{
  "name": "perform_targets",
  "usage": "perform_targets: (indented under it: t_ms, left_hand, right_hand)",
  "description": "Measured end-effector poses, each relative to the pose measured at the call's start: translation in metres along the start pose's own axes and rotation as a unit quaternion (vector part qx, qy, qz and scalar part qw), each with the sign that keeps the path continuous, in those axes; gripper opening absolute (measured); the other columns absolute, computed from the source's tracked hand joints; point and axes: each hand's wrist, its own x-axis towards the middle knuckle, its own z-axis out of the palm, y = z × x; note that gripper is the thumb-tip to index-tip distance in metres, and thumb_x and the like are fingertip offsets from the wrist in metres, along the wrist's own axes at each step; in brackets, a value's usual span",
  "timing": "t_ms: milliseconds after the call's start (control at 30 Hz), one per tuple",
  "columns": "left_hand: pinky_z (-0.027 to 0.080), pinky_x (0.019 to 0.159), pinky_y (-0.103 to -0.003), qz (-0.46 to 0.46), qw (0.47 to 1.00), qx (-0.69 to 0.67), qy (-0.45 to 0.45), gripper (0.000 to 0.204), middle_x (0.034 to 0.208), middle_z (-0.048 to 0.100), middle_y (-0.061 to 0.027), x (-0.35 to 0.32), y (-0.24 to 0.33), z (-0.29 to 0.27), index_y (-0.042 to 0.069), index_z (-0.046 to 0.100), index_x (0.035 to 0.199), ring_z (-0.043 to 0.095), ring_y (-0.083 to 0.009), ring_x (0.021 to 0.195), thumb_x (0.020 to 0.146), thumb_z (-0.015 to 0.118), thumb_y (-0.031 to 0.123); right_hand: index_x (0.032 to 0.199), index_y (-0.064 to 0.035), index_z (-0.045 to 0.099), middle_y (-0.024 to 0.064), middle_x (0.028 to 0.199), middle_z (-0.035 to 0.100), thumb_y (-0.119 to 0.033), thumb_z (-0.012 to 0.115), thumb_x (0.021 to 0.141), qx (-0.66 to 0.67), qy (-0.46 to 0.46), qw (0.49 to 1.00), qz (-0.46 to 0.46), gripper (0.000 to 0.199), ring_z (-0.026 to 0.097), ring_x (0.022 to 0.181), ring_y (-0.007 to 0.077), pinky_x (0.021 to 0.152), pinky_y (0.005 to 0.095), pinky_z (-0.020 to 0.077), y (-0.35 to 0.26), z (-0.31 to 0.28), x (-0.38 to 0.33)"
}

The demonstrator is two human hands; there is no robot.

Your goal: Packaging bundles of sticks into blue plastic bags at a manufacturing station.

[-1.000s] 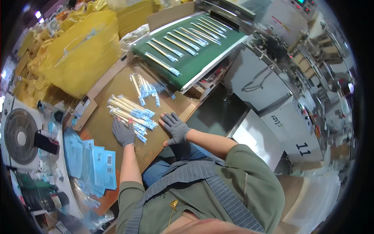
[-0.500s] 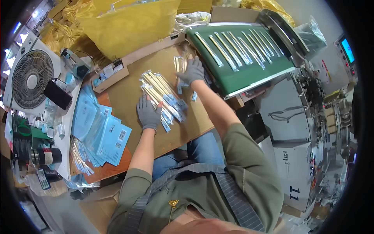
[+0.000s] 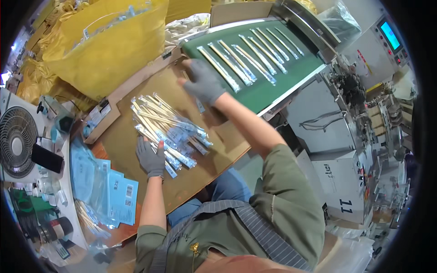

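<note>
A loose pile of wrapped wooden sticks [image 3: 170,125], like chopsticks in clear and blue film, lies on the brown board [image 3: 123,145]. My left hand [image 3: 151,158], in a grey glove with bare fingertips, is open along the pile's near left edge, its fingers stretched and thumb touching the packets. At the near left end of the green conveyor belt [image 3: 282,86], my right hand [image 3: 204,82] is somewhat smeared by motion. Its thumb stands apart from its fingers and I see nothing in it. Below its palm, a single packet [image 3: 200,106] lies partly hidden. Several wrapped sticks [image 3: 232,59] rest in a row on the belt.
Blue printed bags [image 3: 120,200] and more wrapped sticks [image 3: 91,220] are on the left. Beyond them stand a fan [image 3: 18,141] and a phone [image 3: 47,158]. A cardboard edging [image 3: 136,86] borders the board's far side, before a large yellow bag [image 3: 109,50].
My right hand has moved away from the packets on the board to the belt's end. More packets lie on the pile, some crosswise. The whole view has shifted, with my left hand still beside the pile.
</note>
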Motion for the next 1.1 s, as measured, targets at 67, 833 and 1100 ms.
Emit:
perform_targets:
  t_ms: [67,833,1100]
  left_hand:
    - [0.029,0.105,-0.045,-0.012,1.000,0.014,0.001,0.067,0.126,0.049,-0.0257,-0.001,0.002,-0.006,-0.009,0.047,0.123,0.041,-0.0373,0.124,0.084,0.060,0.044]
    - [0.029,0.104,-0.046,0.017,0.999,0.048,-0.012,0.066,0.130,0.046,-0.0264,0.007,0.016,-0.011,-0.006,0.043,0.128,0.041,-0.0398,0.122,0.086,0.058,0.042]
    - [0.031,0.102,-0.045,-0.135,0.988,-0.078,0.014,0.070,0.130,0.046,-0.0289,0.006,0.025,-0.008,-0.008,0.039,0.132,0.043,-0.0403,0.121,0.090,0.049,0.047]
  right_hand:
    - [0.123,-0.0005,0.050,0.0223,0.123,0.052,-0.035,0.064,0.081,-0.067,0.032,0.997,0.021,0.057,0.050,0.114,0.0366,0.099,0.0389,0.0390,0.024,-0.052,0.019]
    - [0.108,-0.0065,0.063,0.0160,0.110,0.063,0.001,0.056,0.081,-0.101,0.033,0.984,-0.142,0.028,0.061,0.102,0.0310,0.089,0.0347,0.0480,0.112,-0.095,-0.029]
    - [0.117,-0.0001,0.054,0.0220,0.121,0.054,-0.046,0.060,0.083,-0.036,-0.114,0.993,0.016,0.058,0.053,0.111,0.0381,0.093,0.0407,0.0438,-0.044,-0.002,-0.044]
